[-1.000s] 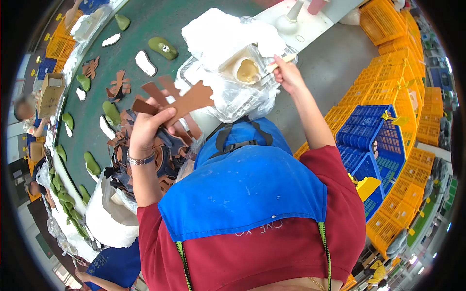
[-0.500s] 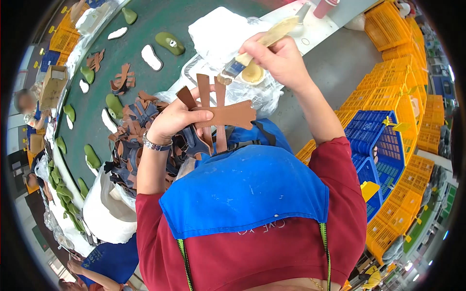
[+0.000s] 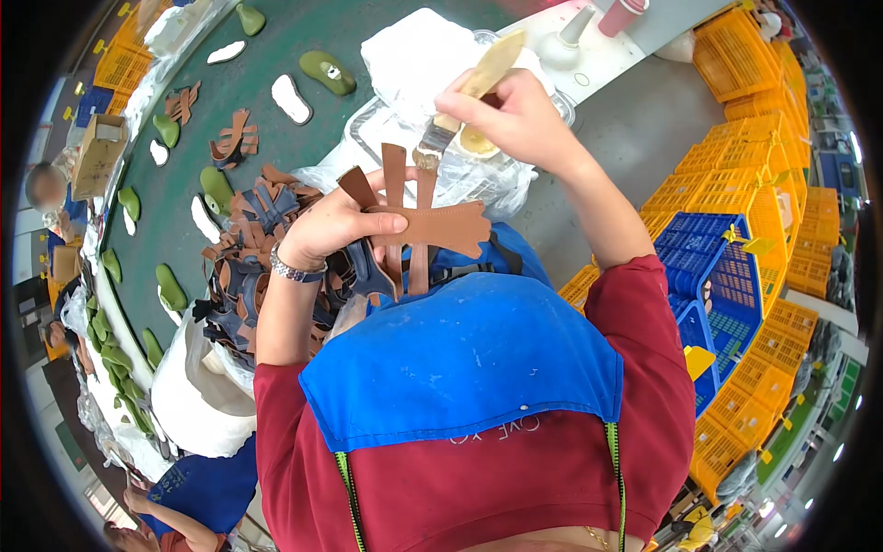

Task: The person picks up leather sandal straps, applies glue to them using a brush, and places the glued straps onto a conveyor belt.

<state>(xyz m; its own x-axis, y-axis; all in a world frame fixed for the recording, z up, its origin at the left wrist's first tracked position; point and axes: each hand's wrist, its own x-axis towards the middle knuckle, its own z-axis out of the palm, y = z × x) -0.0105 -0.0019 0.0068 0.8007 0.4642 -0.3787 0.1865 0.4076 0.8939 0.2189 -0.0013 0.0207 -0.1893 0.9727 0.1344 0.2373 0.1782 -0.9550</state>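
Note:
My left hand [image 3: 336, 221] grips a brown leather sandal upper [image 3: 437, 228], thumb on top and its straps fanning upward and downward. In my right hand [image 3: 520, 115] is a flat brush [image 3: 492, 74] with a pale wooden handle, closed in my fingers. The bristles point down and meet the tip of one upright strap. Behind the brush, a container of yellowish paste [image 3: 476, 140] sits on plastic film, partly hidden by my right hand. Next to my left forearm lies a pile of brown and navy uppers [image 3: 244, 308].
Green shoe lasts [image 3: 326, 72] and white insoles [image 3: 291, 99] are spread over the green table [image 3: 276, 41]. A white bottle [image 3: 566, 41] and a pink cup [image 3: 622, 17] stand at the back. Yellow crates [image 3: 736, 51] and blue crates [image 3: 690, 248] line my right. Another person's arm [image 3: 179, 524] shows lower left.
The brush has moved slightly left and down, its bristles still at the strap tip. More of the white bottle shows behind it. My left hand holds the upper nearly still.

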